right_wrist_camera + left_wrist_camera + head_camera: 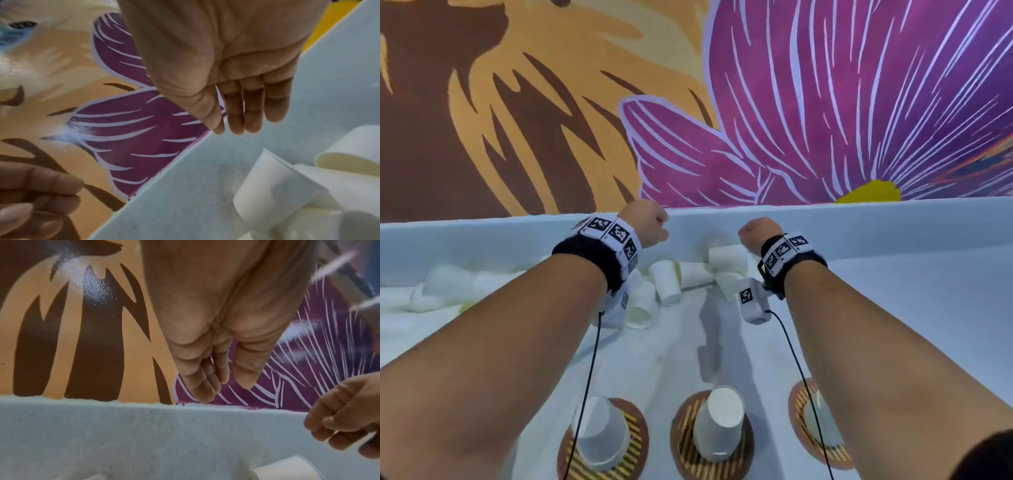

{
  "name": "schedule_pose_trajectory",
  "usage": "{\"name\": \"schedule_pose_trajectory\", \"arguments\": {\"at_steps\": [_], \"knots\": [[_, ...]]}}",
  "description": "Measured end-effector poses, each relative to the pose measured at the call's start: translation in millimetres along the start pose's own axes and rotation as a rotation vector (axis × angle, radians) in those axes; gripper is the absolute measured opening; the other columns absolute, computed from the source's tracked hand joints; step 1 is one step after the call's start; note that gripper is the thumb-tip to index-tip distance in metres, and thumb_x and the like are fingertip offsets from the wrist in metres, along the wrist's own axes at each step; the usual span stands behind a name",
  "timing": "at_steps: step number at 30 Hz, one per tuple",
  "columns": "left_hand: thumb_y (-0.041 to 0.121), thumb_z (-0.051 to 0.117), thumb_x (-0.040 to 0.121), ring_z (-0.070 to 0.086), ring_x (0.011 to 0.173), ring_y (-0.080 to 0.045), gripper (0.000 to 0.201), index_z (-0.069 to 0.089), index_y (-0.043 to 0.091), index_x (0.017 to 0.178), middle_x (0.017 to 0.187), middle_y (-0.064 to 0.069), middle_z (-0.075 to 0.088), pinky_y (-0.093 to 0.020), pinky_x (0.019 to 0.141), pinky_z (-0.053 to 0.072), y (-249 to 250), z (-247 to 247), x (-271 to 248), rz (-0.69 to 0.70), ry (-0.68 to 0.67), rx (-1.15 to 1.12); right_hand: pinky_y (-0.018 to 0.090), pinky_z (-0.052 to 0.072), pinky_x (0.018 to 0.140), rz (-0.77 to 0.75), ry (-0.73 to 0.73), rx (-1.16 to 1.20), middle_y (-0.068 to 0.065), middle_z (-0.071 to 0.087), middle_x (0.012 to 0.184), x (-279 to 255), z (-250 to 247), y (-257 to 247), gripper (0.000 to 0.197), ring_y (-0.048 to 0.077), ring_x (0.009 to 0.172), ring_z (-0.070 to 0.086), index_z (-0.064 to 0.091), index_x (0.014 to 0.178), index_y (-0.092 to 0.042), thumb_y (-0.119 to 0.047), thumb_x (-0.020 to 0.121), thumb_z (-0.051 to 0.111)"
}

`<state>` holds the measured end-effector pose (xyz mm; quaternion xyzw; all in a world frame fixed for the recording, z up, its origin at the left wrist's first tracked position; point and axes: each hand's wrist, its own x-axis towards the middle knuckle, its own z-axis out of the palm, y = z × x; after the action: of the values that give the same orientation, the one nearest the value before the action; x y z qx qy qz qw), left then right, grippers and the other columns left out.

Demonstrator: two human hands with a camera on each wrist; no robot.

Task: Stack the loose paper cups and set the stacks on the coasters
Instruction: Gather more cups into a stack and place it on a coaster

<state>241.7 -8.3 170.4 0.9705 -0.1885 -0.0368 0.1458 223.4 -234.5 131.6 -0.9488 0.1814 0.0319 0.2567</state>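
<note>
Several loose white paper cups (688,274) lie tumbled at the far side of the table against the pale ledge; some show close up in the right wrist view (267,194). My left hand (654,226) hovers above them with loosely bent fingers (197,386) and holds nothing. My right hand (756,233) hangs beside it over the pile, its fingers (252,113) fairly straight and holding nothing. Near me, three striped round coasters each carry upturned cups: left coaster (635,421), middle coaster (685,428), right coaster (798,407), the last partly hidden by my forearm.
More loose cups (448,284) lie at the far left of the white table (911,325). A pale ledge (893,219) and a painted wall (825,102) close off the far side. Cables hang from both wrist cameras over the coasters.
</note>
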Motion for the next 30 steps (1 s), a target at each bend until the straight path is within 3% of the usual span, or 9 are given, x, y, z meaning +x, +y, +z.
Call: {"name": "schedule_pose_trajectory", "arguments": {"at_steps": [4, 7, 11, 16, 19, 21, 25, 27, 30], "knots": [[0.018, 0.058, 0.092, 0.051, 0.091, -0.021, 0.009, 0.053, 0.018, 0.099, 0.098, -0.008, 0.052, -0.034, 0.085, 0.046, -7, 13, 19, -0.002, -0.052, 0.027, 0.032, 0.046, 0.09, 0.021, -0.082, -0.012, 0.013, 0.065, 0.103, 25, 18, 10, 0.024, 0.03, 0.103, 0.059, 0.061, 0.104, -0.005, -0.009, 0.097, 0.039], [0.025, 0.058, 0.094, 0.052, 0.118, -0.023, 0.042, 0.052, 0.014, 0.133, 0.13, -0.008, 0.055, -0.035, 0.099, 0.043, -16, 30, 33, -0.007, -0.105, 0.029, 0.033, 0.042, 0.104, 0.069, -0.147, 0.078, 0.015, 0.057, 0.131, 36, 34, 19, 0.033, 0.028, 0.122, 0.053, 0.058, 0.124, 0.0, -0.013, 0.099, 0.04], [0.033, 0.059, 0.093, 0.04, 0.134, -0.021, 0.058, 0.04, 0.015, 0.144, 0.148, -0.003, 0.041, -0.032, 0.109, 0.031, -17, 52, 42, 0.027, -0.135, 0.025, 0.031, 0.04, 0.106, 0.09, -0.168, 0.168, 0.012, 0.054, 0.137, 45, 51, 27, 0.038, 0.026, 0.127, 0.049, 0.055, 0.133, -0.007, -0.012, 0.096, 0.046], [0.041, 0.067, 0.086, 0.033, 0.139, -0.022, 0.079, 0.029, 0.015, 0.15, 0.153, -0.005, 0.033, -0.033, 0.111, 0.028, -9, 66, 50, 0.053, -0.162, 0.005, 0.036, 0.049, 0.098, 0.004, 0.084, 0.419, 0.008, 0.068, 0.112, 56, 57, 21, 0.039, 0.025, 0.107, 0.061, 0.072, 0.1, -0.012, 0.008, 0.083, 0.043], [0.049, 0.072, 0.079, 0.036, 0.137, -0.024, 0.09, 0.026, 0.018, 0.15, 0.152, -0.005, 0.034, -0.036, 0.11, 0.032, -2, 73, 53, 0.043, -0.178, -0.025, 0.027, 0.05, 0.079, -0.119, 0.033, 0.548, -0.003, 0.066, 0.084, 53, 55, 8, 0.033, 0.015, 0.081, 0.06, 0.07, 0.087, -0.014, 0.009, 0.082, 0.047], [0.052, 0.074, 0.075, 0.049, 0.124, -0.027, 0.083, 0.036, 0.024, 0.143, 0.138, -0.003, 0.049, -0.04, 0.101, 0.043, 1, 80, 55, 0.038, -0.165, -0.054, 0.031, 0.051, 0.071, -0.195, -0.034, 0.604, -0.005, 0.059, 0.075, 46, 52, -3, 0.027, 0.016, 0.075, 0.057, 0.065, 0.081, -0.018, 0.005, 0.084, 0.052], [0.043, 0.071, 0.08, 0.057, 0.105, -0.027, 0.066, 0.043, 0.019, 0.135, 0.121, -0.004, 0.058, -0.034, 0.084, 0.046, -2, 88, 51, -0.012, -0.206, -0.055, 0.047, 0.057, 0.079, -0.138, -0.071, 0.717, 0.009, 0.064, 0.083, 45, 62, 1, 0.016, 0.027, 0.08, 0.063, 0.058, 0.079, -0.021, -0.009, 0.089, 0.055], [0.043, 0.071, 0.081, 0.057, 0.105, -0.028, 0.068, 0.041, 0.016, 0.136, 0.121, -0.007, 0.057, -0.034, 0.082, 0.045, -7, 92, 49, -0.062, -0.215, -0.052, 0.045, 0.056, 0.083, -0.026, 0.016, 0.508, 0.014, 0.07, 0.087, 49, 67, 13, 0.014, 0.031, 0.084, 0.068, 0.059, 0.082, -0.015, -0.015, 0.091, 0.049], [0.041, 0.073, 0.08, 0.056, 0.106, -0.029, 0.072, 0.038, 0.016, 0.137, 0.123, -0.008, 0.056, -0.038, 0.086, 0.047, -14, 95, 48, -0.1, -0.223, -0.053, 0.042, 0.053, 0.091, 0.109, -0.122, 0.017, 0.016, 0.067, 0.111, 48, 76, 39, 0.025, 0.032, 0.103, 0.065, 0.063, 0.11, -0.005, -0.015, 0.092, 0.049]]}}
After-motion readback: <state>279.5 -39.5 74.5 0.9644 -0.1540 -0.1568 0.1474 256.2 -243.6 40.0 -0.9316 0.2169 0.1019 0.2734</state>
